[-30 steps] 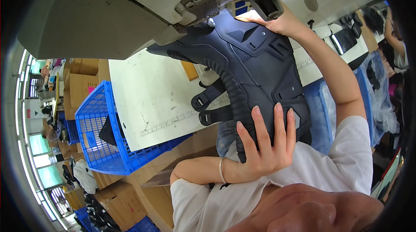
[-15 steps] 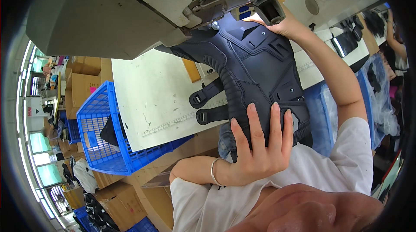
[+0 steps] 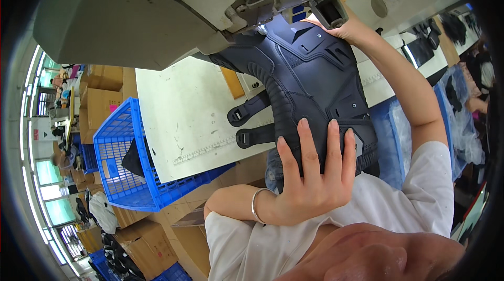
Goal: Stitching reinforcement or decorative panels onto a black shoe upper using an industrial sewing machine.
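Boot upper (image 3: 315, 79) has edged slightly deeper under the sewing machine (image 3: 131, 13), my left hand (image 3: 317, 186) spread flat on it; right hand (image 3: 342, 29) at far edge, grip hidden. Buckle straps (image 3: 255, 136) attached, panels stitched; what's left can't be seen.

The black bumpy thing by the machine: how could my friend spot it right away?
Start with the big grey machine across the picture's top. Below its right part, over the white table, is the black piece. Unlike its neighbours, it has a ribbed, curved edge and two buckled straps poking out to the left.
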Action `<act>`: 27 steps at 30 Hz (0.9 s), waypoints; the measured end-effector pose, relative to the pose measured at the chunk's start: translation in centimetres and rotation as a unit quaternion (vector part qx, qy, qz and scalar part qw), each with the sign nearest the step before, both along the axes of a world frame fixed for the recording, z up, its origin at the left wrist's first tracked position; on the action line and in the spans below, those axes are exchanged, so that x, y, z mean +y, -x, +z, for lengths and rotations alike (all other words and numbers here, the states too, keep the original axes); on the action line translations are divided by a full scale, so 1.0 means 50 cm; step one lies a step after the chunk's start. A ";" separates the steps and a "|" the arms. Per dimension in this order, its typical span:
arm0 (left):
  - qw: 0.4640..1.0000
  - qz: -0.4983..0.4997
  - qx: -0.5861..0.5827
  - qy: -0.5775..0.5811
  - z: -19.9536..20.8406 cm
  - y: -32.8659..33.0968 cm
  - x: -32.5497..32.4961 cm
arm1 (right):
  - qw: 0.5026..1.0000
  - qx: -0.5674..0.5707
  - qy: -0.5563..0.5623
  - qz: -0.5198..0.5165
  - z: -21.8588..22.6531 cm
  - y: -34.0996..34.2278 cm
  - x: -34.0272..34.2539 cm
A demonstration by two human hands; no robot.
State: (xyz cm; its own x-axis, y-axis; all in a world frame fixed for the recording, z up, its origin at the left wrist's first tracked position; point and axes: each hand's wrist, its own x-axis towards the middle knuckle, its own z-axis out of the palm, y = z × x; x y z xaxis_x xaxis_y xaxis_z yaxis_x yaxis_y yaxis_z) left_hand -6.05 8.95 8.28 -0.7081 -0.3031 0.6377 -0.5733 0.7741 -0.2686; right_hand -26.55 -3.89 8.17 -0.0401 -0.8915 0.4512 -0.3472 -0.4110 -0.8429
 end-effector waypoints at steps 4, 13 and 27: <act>1.000 -0.011 -0.003 -0.015 0.009 -0.008 -0.006 | 0.999 -0.014 -0.048 0.008 0.000 0.000 0.002; 0.998 -0.042 -0.021 -0.036 0.028 -0.038 -0.027 | 0.997 -0.053 -0.048 -0.020 -0.001 -0.014 0.008; 0.988 -0.090 -0.091 -0.083 0.068 -0.108 -0.071 | 0.990 -0.104 -0.090 0.009 -0.008 -0.031 0.010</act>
